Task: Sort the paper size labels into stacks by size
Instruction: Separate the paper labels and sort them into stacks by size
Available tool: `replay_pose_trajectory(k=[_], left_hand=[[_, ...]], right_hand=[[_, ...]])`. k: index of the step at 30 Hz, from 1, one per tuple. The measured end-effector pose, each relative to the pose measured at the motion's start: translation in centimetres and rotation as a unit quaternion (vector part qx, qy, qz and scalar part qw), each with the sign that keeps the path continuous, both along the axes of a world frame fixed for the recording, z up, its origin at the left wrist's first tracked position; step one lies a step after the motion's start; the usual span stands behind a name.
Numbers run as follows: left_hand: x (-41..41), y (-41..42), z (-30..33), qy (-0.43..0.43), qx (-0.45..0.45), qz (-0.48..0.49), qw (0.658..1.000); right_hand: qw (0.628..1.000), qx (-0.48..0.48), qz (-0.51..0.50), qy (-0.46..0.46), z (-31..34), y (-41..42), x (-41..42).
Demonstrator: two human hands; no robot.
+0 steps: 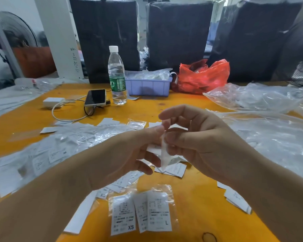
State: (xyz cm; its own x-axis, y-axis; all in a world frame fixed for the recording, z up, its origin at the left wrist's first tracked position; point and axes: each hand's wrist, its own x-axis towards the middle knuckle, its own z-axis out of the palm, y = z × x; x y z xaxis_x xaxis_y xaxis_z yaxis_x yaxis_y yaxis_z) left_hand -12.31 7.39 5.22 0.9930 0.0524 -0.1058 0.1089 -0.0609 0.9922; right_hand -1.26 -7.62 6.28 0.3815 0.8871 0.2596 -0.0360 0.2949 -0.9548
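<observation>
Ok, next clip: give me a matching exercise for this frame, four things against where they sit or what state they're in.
Things:
1. water bottle
2. phone
3. XS label
4. red plastic bag

Places or states:
A. near edge of the table, beside the L label
B. lying flat, cable plugged in
C. right of the lilac tray
D. upright, white cap on

Pairs: 1-D, 2-B, 3-A, 4-C

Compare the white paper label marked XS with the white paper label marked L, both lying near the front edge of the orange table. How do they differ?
The white paper label marked XS lies alone in its clear sleeve; the white paper label marked L overlaps another label beside it. The XS label sits to the left, the L label to the right. Their printed size letters differ. Both lie flat, face up, with the size letter at the lower right corner, on the orange table.
</observation>
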Motion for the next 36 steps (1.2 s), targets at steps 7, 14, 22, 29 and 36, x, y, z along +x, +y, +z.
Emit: replay_pose_trajectory(k=[7,14,22,29,36], left_hand=[[-0.6,2.1,-1.3,-0.041,-0.004,0.026,0.999],[-0.6,2.6,-2.7,-0.080,0.017,0.192,0.978],[-0.9,1.2,-2.8,-0.107,0.051,0.200,0.973],[-1.3,0.6,-2.8,-0.127,0.142,0.214,0.958],[-1.3,0.5,-2.8,-0.146,0.104,0.233,0.956]], right_hand=[[0.995,-0.045,-0.066,-0.062,-0.2,1.6,-1.5],[0.980,-0.112,-0.154,-0.058,-2.3,1.1,-0.7],[0.959,-0.172,-0.100,-0.200,-3.0,0.8,-1.6],[0.970,-0.114,-0.155,-0.148,-3.3,0.8,-1.2],[0.978,-0.079,-0.142,-0.129,-2.7,0.7,-1.3]])
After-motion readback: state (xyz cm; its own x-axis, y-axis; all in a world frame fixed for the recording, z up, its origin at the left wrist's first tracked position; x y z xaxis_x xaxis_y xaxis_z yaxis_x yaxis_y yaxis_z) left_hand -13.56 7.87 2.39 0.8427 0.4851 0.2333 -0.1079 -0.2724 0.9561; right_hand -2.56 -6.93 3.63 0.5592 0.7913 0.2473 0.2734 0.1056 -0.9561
